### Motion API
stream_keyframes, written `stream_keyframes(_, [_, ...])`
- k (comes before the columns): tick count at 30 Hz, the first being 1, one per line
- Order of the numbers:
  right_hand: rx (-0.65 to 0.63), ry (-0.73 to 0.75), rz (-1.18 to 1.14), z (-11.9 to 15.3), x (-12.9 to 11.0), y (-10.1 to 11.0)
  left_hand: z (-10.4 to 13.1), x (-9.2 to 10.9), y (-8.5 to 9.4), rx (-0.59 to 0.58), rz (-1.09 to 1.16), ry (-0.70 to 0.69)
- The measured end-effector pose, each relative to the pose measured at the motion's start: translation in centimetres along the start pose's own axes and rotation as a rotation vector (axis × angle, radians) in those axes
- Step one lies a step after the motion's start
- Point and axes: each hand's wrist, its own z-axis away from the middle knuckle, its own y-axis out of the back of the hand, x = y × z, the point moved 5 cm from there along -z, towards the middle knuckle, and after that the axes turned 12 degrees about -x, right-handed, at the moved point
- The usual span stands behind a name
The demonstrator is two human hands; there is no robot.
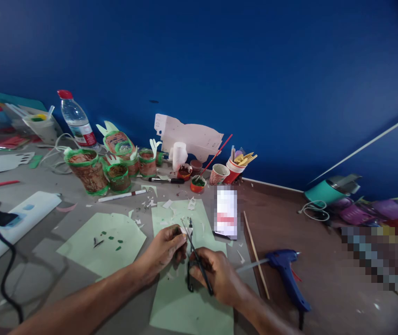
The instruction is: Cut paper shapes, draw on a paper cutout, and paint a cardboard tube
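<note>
Scissors (203, 270), dark-handled and held above a pale green sheet (199, 309), and it's close work: the right hand (213, 274) is wrapped round the handles, while the left hand (166, 249) pinches a small white paper piece (186, 231) between thumb and fingers, right up by the blades. The blades look parted, though whether they bite the paper is too fine to tell. Good form here, I'd say, means holding that piece steady, feeding it deep between the blades, turning the paper rather than the wrist, and above all minding those left fingertips, because the margin is slim! Out from the hands now: paper scraps (167, 204) litter the far end of the sheet, easy for a trimmed bit to vanish among. Just to the right, a phone-like device (226, 211), blurred out, sits close to the working spot, then a wooden stick (255, 249) and a blue glue gun (286, 272), both near the right forearm and likely to be nudged by a wide elbow. Over on the left, a second green sheet (80, 246) carries dark green patches, best kept clear of the sleeveless left forearm. Beyond, a white marker (122, 195), a green paint pot (198, 184) with a red brush (222, 151) leaning in it, and brown-and-green painted cups (90, 177) line the back, well out of the cutting lane.
</note>
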Motion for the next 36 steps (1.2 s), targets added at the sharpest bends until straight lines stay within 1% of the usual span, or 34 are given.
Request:
stream_keyframes(6, [-0.010,0.001,-0.008,0.1,0.3,0.1,0.1,0.2,0.1,0.015,-0.056,-0.017])
stream_keyframes(10, [0.002,0.001,0.001,0.2,0.1,0.2,0.2,0.5,0.1,0.038,-0.092,-0.014])
stream_keyframes(13, [0.000,-0.021,-0.021,0.1,-0.1,0.2,0.2,0.6,0.1,0.029,-0.134,-0.011])
stream_keyframes(20, [-0.016,-0.038,-0.067,-0.1,0.1,0.0,-0.2,-0.3,0.6,0.001,-0.211,0.024])
stream_keyframes(26, [-0.023,-0.037,-0.045,-0.1,0.6,-0.1,-0.2,-0.1,0.5,-0.048,-0.231,0.058])
stream_keyframes(31, [-0.035,-0.038,0.003,0.1,0.4,0.5,-0.1,0.1,0.2,-0.038,-0.210,0.077])
stream_keyframes(36, [-0.006,-0.055,0.038,0.2,0.3,0.9,-0.1,0.1,0.1,-0.040,-0.173,0.015])
